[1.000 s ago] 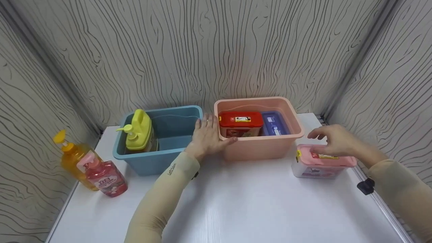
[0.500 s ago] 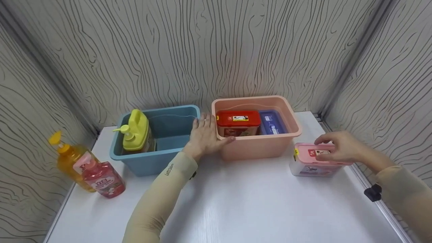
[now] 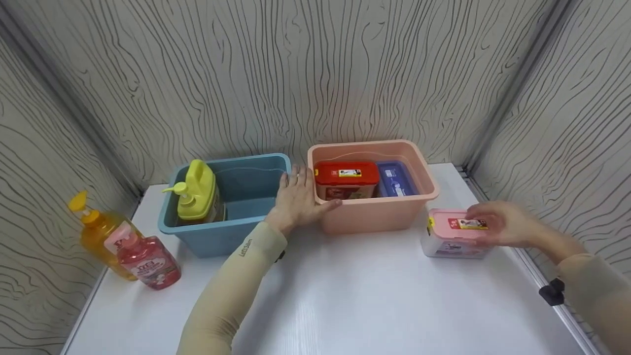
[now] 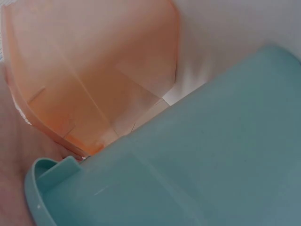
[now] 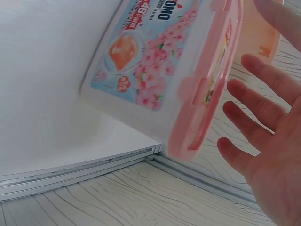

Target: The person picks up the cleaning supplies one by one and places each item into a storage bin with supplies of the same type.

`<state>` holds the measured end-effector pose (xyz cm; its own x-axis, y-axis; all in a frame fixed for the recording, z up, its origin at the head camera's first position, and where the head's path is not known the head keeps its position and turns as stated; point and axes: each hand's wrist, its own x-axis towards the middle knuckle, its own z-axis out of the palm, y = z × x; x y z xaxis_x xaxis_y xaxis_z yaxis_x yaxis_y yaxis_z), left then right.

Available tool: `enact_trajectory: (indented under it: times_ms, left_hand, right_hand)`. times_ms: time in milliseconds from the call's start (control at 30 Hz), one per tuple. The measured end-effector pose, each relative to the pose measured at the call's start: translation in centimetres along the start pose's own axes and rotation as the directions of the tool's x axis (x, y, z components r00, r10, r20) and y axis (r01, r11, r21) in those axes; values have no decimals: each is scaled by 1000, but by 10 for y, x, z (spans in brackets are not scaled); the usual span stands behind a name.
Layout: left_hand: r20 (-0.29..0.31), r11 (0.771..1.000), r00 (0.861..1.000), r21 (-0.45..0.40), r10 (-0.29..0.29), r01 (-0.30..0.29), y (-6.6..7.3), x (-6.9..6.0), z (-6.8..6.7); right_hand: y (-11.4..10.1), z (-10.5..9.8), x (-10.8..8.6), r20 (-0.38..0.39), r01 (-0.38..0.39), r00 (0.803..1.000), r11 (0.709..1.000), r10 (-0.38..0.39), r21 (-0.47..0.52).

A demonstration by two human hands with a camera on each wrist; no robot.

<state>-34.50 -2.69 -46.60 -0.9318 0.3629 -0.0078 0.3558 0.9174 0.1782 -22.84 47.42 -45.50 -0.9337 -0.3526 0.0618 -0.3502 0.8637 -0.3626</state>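
Observation:
At the right of the table stands a white box with a pink lid (image 3: 446,224), its flowered label (image 5: 153,61) showing in the right wrist view. Over the lid's right end is the right hand (image 3: 512,227), fingers spread and apart from the lid in the right wrist view (image 5: 268,117). Between the two tubs lies the left hand (image 3: 296,199), its fingers straight and its thumb against the front of the pink tub (image 3: 372,217). Inside that tub are a red-lidded box (image 3: 347,172) and a blue-lidded box (image 3: 396,178).
Left of the left hand, a blue tub (image 3: 231,236) holds a yellow pump bottle (image 3: 198,197). An orange pump bottle (image 3: 101,241) and a pink bottle (image 3: 150,264) stand at the table's left edge. Patterned walls (image 3: 296,74) enclose the back and sides.
The right hand has moved rightward and down, from above the lid's left part to its right end. In the head view everything has shifted slightly left; the left hand stays between the tubs.

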Motion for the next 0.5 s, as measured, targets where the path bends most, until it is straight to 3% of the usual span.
enact_trajectory:
  times_ms: [300, 500]
  left_hand:
    - [2, 1000, 1000, 3, -2, 2, 0, 0, 1]
    - [-8, 1000, 1000, -9, -2, 2, 0, -1, 0]
  right_hand:
    - [14, 7, -4, -10, -80, 997, 995, 80, 58]
    - [22, 13, -7, -32, -70, 997, 990, 74, 124]
